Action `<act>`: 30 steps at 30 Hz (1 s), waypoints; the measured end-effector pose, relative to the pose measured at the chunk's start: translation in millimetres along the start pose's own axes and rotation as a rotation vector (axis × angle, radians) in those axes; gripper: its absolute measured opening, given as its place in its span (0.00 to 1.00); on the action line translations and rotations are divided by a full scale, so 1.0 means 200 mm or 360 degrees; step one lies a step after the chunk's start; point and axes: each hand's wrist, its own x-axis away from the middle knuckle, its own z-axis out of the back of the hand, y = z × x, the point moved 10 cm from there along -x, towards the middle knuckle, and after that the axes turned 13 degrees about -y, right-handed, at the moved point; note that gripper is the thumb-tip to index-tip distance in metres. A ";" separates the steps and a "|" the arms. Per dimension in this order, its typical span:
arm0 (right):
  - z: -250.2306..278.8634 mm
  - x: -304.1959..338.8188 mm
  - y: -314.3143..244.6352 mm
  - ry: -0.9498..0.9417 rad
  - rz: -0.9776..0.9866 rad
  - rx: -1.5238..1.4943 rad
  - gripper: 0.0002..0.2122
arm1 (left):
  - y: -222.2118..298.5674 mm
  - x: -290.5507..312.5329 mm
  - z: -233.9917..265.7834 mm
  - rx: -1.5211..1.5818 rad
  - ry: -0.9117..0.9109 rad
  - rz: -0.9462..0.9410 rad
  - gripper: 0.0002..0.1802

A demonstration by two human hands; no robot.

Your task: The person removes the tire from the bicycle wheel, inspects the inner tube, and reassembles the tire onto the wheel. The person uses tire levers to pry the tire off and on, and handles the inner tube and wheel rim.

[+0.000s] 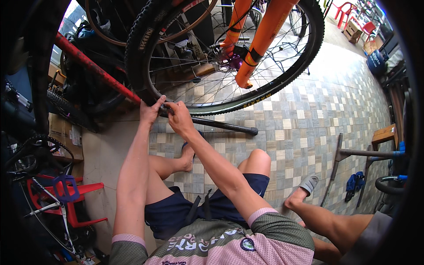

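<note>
A bicycle wheel with a knobby black tyre (134, 66) hangs in an orange fork (260, 44), with a purple hub (236, 63) at its middle. My left hand (151, 112) is closed round the tyre at the wheel's lower left, its thumb lying up against the rim. Close beside it, my right hand (179, 118) has its fingers curled and pressed on the same stretch of tyre and rim. Its fingertips are partly hidden, so any small item between them cannot be made out. Both forearms reach forward over my bent knees.
A red bar (95, 66) slants down behind my hands, and a black stand leg (227, 126) lies under the wheel. Right of me are another person's sandalled foot (304, 187) and a metal frame (353, 153). A red plastic chair (73, 194) and a cardboard box (66, 134) stand left.
</note>
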 end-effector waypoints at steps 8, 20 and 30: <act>0.21 0.19 0.57 -0.0303 -0.0618 0.0788 0.12 | -0.04 0.01 0.04 -0.0153 0.0055 0.0179 0.32; 1.09 0.64 1.17 -0.0192 -0.1305 0.0825 0.15 | 0.25 0.43 0.30 -0.0471 -0.0190 0.0381 0.46; 0.67 0.48 1.14 -0.0710 -0.0832 0.0879 0.20 | 0.01 1.11 0.84 -0.1075 -0.0513 0.0776 0.41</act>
